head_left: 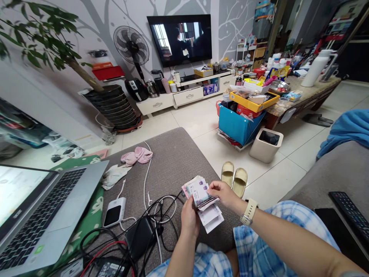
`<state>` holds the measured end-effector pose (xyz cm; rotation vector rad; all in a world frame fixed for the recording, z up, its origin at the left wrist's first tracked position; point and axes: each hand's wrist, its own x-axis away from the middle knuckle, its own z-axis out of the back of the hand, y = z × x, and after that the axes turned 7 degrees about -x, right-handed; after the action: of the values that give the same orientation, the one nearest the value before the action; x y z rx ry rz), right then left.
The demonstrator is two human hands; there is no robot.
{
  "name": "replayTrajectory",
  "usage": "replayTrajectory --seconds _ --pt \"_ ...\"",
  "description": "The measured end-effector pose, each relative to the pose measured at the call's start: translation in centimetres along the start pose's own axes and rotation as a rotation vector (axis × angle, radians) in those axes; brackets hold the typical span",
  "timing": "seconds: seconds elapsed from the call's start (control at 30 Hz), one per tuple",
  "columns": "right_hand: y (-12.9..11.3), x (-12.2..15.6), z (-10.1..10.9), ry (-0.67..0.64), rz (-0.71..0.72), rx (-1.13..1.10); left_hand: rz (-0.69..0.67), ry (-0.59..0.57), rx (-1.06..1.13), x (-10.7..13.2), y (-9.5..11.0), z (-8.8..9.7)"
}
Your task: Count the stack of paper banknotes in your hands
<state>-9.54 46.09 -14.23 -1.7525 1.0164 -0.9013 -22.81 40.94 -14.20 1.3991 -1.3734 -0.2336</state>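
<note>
As I look down through the head camera, both hands meet above the lap, at the near edge of a grey, coarse-woven fabric ottoman (pixel 173 161). Between them is a fanned bundle of thin paper banknotes and white slips (pixel 199 191). It is soft and a little creased, with pink and bluish print, and some longer white slips hang out at the bottom. The left hand (pixel 190 220) carries the bundle from below, its fingers closed around the lower part. The right hand (pixel 224 192) has a cream rubber-strap wristwatch (pixel 249 211) on its wrist. Its thumb and fingers are pinched together on the upper right edge of the front sheets.

By my judgement, the step in hand is leafing through the bundle, sheet by sheet. The next move calls for a light pinch that separates only one sheet, because thin paper clings and slides easily. The left fingers must hold firm so that the loose slips do not drop.

On the ottoman beside the hands lie a tangle of glossy black cables (pixel 161 215), a small white rounded plastic box with a dark screen (pixel 114 211) and soft pink socks (pixel 137 156). To the left stands an open silver laptop (pixel 43 219). On the tiled floor just beyond the hands I see a pair of beige rubber slippers (pixel 234 179).
</note>
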Motion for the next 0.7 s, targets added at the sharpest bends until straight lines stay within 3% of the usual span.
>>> replayTrajectory --seconds 0.7 --pt "0.18 -0.03 0.06 0.001 0.005 0.017 0.019 0.006 -0.001 0.17 0.17 -0.13"
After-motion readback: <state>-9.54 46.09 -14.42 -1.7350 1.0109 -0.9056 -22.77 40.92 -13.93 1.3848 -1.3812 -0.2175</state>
